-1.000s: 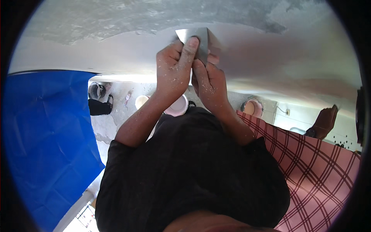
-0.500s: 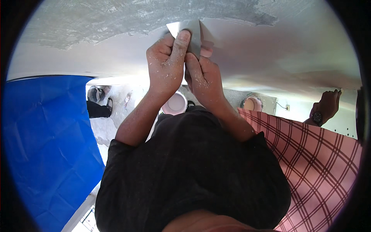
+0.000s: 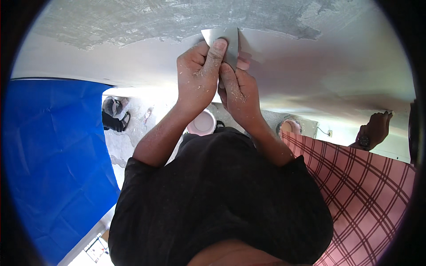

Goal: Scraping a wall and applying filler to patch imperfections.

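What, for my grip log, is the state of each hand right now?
Left hand: closed, holding the metal scraper.
Right hand: closed, holding the lower end of the same scraper.

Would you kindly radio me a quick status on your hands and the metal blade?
Left hand and right hand both gripping metal blade. Its top edge by border of grey patch. Nothing visibly blocking it.

Grey, pale-blotched floor [image 3: 133, 138] bears, near its left visible edge, a black-sandalled foot [image 3: 125, 122] beside a dark rounded object [image 3: 107, 105] of unclear kind; centrally, a pale round bucket [image 3: 202, 132], dark footwear [image 3: 220, 124] just right of it; near the right edge, a second bucket [image 3: 298, 127], peach-coloured inside.
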The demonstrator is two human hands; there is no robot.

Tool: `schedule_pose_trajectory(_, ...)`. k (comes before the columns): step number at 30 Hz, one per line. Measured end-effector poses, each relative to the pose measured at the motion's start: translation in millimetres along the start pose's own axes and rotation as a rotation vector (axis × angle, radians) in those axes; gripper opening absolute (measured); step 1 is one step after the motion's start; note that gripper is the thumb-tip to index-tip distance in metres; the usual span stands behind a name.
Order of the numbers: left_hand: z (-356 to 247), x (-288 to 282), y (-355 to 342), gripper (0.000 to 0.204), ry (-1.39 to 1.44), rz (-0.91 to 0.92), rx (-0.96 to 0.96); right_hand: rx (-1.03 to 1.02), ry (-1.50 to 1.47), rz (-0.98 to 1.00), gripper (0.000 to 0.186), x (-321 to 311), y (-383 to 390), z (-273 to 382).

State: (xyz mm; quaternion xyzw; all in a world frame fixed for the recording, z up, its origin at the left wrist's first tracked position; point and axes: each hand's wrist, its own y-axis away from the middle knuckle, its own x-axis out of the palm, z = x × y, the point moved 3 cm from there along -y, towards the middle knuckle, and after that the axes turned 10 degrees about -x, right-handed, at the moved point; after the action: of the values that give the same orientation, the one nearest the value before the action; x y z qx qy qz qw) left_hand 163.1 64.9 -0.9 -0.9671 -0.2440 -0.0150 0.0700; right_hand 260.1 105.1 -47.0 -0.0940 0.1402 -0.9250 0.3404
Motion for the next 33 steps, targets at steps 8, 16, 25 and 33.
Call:
schedule_pose_trajectory(8, 3, -2, -1, 0.039, 0.077, -0.019, -0.143, 0.008, -0.063, -0.067, 0.027, 21, 3, 0)
schedule_pose_trajectory(16, 7, -12, -17, 0.039, 0.110, -0.030, -0.184, 0.102, -0.001, -0.042, 0.027, 26, -14, -14)
schedule_pose_trajectory(25, 8, -44, -16, 0.041, 0.170, -0.071, -0.165, 0.038, 0.019, 0.026, 0.026, 50, -21, -28)
schedule_pose_trajectory(33, 4, -64, 0, 0.042, 0.170, -0.135, -0.175, -0.001, 0.012, 0.031, 0.025, 68, -15, -22)
